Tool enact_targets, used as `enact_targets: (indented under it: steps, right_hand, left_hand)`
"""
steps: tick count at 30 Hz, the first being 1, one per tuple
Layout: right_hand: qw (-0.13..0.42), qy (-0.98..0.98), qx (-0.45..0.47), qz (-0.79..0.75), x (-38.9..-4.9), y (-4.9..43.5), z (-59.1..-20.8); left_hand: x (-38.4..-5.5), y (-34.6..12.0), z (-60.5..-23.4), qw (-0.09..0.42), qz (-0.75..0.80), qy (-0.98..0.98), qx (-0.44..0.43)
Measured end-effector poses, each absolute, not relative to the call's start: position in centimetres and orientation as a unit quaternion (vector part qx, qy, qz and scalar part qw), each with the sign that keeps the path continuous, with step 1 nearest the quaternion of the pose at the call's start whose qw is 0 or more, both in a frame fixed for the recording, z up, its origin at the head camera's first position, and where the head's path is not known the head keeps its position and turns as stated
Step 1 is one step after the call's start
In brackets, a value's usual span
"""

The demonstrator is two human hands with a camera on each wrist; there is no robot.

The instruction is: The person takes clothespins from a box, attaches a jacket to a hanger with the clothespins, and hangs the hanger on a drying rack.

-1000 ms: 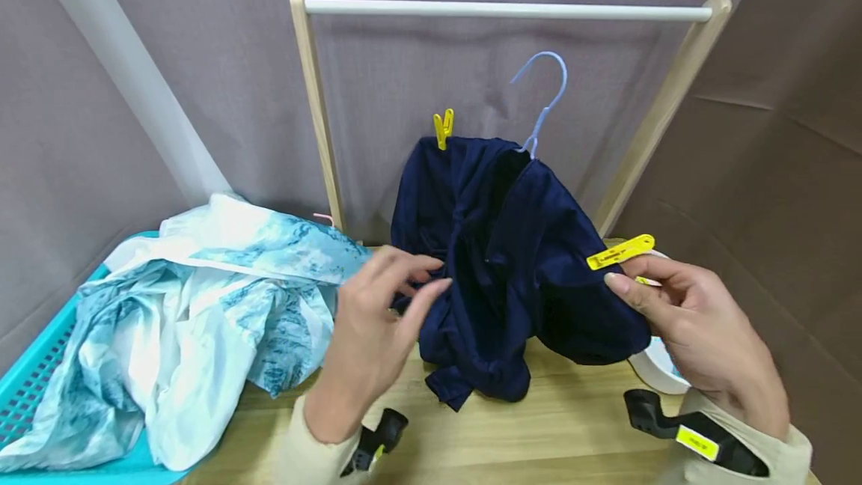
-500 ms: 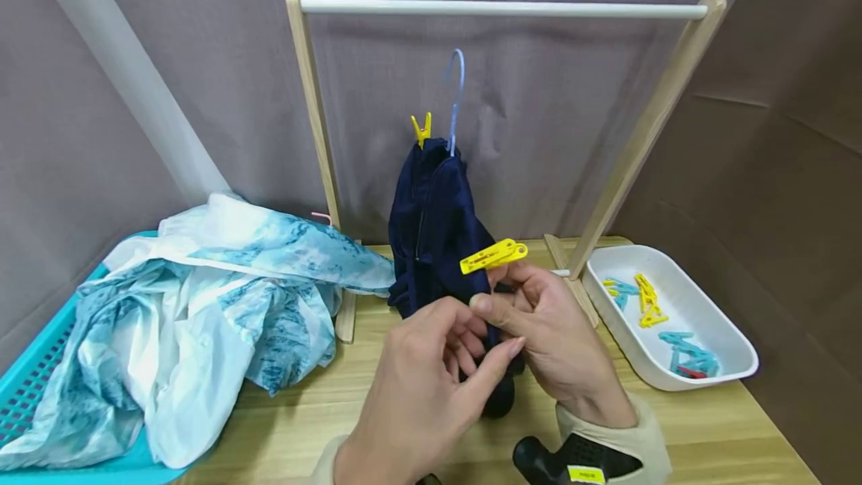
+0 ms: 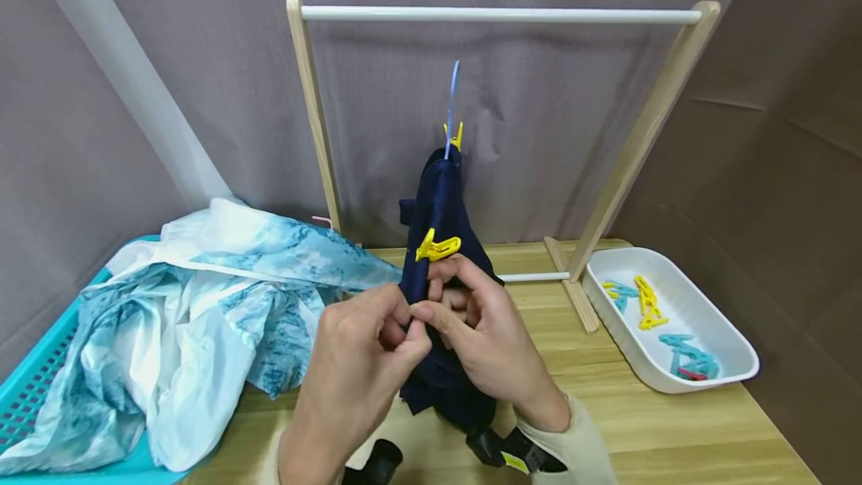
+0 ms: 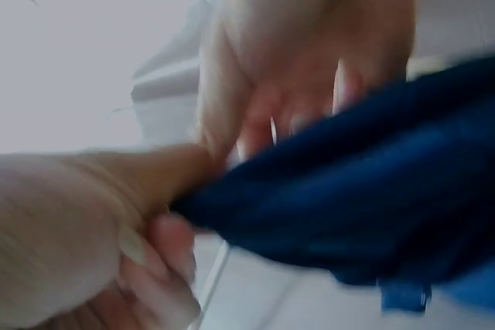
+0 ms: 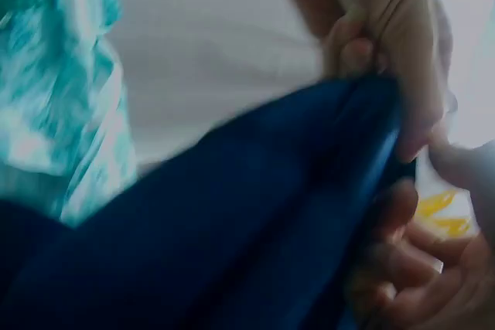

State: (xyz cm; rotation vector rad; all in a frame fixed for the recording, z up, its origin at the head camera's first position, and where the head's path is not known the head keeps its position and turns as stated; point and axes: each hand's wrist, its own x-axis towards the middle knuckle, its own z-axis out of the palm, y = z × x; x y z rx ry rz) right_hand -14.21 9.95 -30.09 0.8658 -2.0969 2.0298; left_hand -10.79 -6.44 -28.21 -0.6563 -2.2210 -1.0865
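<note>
A dark navy garment (image 3: 438,208) is bunched on a light-blue hanger (image 3: 453,99), whose hook I see edge-on. My left hand (image 3: 364,358) pinches the garment's near edge between thumb and fingers, which the left wrist view shows at the fabric's narrow tip (image 4: 203,208). My right hand (image 3: 488,335) holds the same edge just beside it, the two thumbs close together. Just above my right fingers a yellow clothespin (image 3: 438,245) is clipped on the garment. Another yellow clothespin (image 3: 457,137) stands at its far top, partly behind the hook.
A rack with a white rail (image 3: 498,15) and wooden posts stands behind. At left, a teal basket (image 3: 40,388) holds a blue-and-white tie-dyed cloth (image 3: 195,320). A white tray (image 3: 730,335) with yellow, blue and red clothespins sits at right on the wooden table (image 3: 646,440).
Both hands have come together at the garment's near edge, the right one moving left. My left hand now pinches the fabric. The hanger and garment have turned edge-on, uncovering the tray.
</note>
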Motion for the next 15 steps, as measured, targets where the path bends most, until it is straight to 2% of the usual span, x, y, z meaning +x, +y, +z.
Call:
enact_targets:
  steps: [5,9,15]
  right_hand:
    - [0.116,-0.709,0.352,0.599,-14.7,9.4,-30.5]
    - [0.136,-0.716,0.384,0.567,-14.8,9.2,-30.6]
    - [0.178,-0.766,0.329,0.523,-15.7,10.4,-30.6]
  left_hand:
    - [-11.2,-7.9,-28.1,0.383,-0.311,-0.816,-0.301]
    - [-11.6,-8.8,-28.1,0.434,-0.285,-0.795,-0.313]
    - [-12.6,-10.2,-28.5,0.497,-0.281,-0.764,-0.300]
